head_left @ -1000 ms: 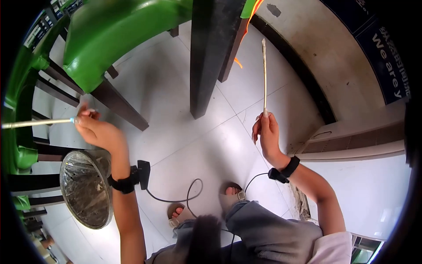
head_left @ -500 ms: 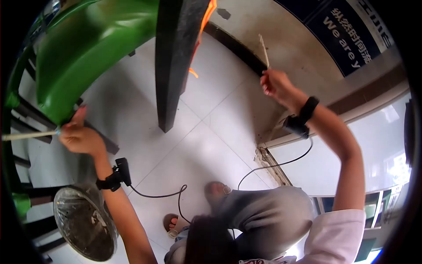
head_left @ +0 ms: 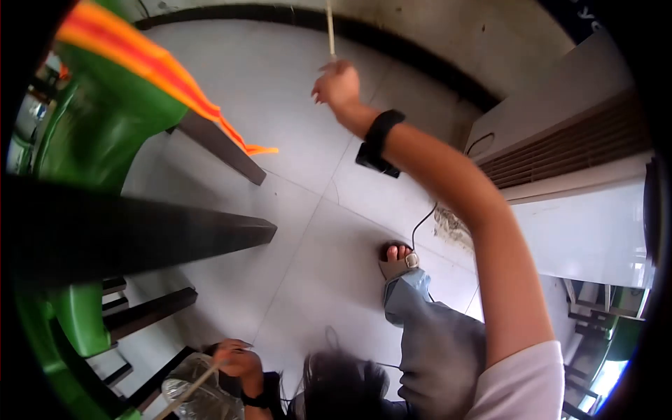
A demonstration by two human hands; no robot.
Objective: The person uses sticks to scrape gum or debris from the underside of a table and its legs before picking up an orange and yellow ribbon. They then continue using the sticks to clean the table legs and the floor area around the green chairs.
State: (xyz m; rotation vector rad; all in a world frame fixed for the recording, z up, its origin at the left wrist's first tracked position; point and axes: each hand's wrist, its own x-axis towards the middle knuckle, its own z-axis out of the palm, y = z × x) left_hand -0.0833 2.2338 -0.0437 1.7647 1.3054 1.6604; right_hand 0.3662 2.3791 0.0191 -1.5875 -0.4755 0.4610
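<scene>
My right hand (head_left: pixel 338 85) is raised toward the wall, its fingers closed around the lower end of a thin pale stick (head_left: pixel 330 28) that points up out of view. Low on the left, my left hand (head_left: pixel 236 360) grips a second pale stick (head_left: pixel 186 393), which slants down to the left. That stick passes in front of a bin with a shiny clear plastic liner (head_left: pixel 201 385). Black straps with small devices circle both wrists; the right wrist device (head_left: pixel 378 159) shows plainly.
A dark table leg (head_left: pixel 175 234) juts in from the left. Behind it are green chairs (head_left: pixel 105 133) with dark legs and an orange-red cloth strip (head_left: pixel 168 73). A white cabinet with a slatted vent (head_left: pixel 574 143) stands at right. My sandalled foot (head_left: pixel 399 257) rests on the tiled floor (head_left: pixel 301 259).
The view has turned and shifted. My left hand has come in close to my body, near the bin. The right hand stays extended, now higher in view. Both keep their sticks.
</scene>
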